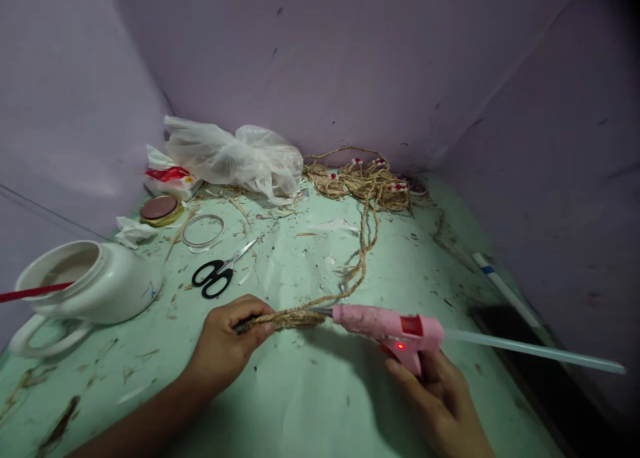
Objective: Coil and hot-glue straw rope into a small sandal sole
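A flat piece of coiled braided rope (295,319), straw-brown, is pinched between the thumb and fingers of my left hand (235,335). My right hand (440,395) is wrapped round the handle of a pink hot glue gun (385,326), whose red light glows. The metal nozzle lies against or very close to the rope's upper edge; I cannot tell whether it touches. Out of the gun's back sticks a long, pale glue stick (540,350). From the held piece, a loose length of braid (364,245) runs back to a beaded rope pile (360,181) by the wall.
Black-handled scissors (220,271) and a tape roll (203,231) lie left of centre. Farther left are a white jug (120,281), a round tin (160,209) and a tissue pack (170,178). A plastic bag (240,155) sits behind; a white stick (505,288) lies right.
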Available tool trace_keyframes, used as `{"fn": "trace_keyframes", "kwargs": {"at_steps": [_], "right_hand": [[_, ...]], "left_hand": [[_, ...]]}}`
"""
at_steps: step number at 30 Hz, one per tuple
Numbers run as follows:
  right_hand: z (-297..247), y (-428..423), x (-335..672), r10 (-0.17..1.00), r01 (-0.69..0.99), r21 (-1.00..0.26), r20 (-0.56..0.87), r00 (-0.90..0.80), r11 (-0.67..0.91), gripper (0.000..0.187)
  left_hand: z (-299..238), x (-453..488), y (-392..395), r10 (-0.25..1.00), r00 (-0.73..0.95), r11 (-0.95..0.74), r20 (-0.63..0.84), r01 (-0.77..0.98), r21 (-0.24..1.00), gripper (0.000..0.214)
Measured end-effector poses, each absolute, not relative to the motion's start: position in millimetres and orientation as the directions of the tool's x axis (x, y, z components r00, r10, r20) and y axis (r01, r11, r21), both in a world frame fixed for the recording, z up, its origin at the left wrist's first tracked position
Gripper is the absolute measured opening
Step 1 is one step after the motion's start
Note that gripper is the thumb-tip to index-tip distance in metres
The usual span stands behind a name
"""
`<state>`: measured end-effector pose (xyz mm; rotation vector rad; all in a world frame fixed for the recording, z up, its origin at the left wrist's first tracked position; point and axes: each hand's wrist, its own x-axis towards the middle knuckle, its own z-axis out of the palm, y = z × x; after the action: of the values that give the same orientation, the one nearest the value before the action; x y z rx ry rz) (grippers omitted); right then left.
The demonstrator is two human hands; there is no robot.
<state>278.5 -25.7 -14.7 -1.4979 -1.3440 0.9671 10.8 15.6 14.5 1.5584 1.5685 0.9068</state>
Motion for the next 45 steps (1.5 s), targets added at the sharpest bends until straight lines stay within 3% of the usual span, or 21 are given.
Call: {"fn": "trace_keyframes", "kwargs": {"at_steps": [9,21,32,45], "right_hand": [[-17.1,-30.1,281.0,0.990,0.252,-0.964,-0.046,0.132,-0.078,0.034],[-18.6,-24.3,275.7,1.000,0.304,-0.953,-0.011,0.027,-0.018,0.031],[-19.3,-26.5,267.6,0.994,0.250,-0.967,-0.018,0.106,-0.044,0.034],[-20.2,-24.1,275.3,0.997,0.294,-0.955,0.061,0.055,0.042,0.030]], "left_hand": [[13.4,10.1,17.2,1.000,-0.008,0.013,-0.010,0.520,0.854,0.013],[13.9,9.7,17.0,0.999,0.038,0.009,-0.034,0.535,0.845,0.018],[14.9,10.1,17.8,1.000,0.023,0.001,-0.016,0.545,0.839,0.018],[12.6,9.0,17.7,1.000,0.010,-0.015,0.011,0.574,0.819,0.016]]}}
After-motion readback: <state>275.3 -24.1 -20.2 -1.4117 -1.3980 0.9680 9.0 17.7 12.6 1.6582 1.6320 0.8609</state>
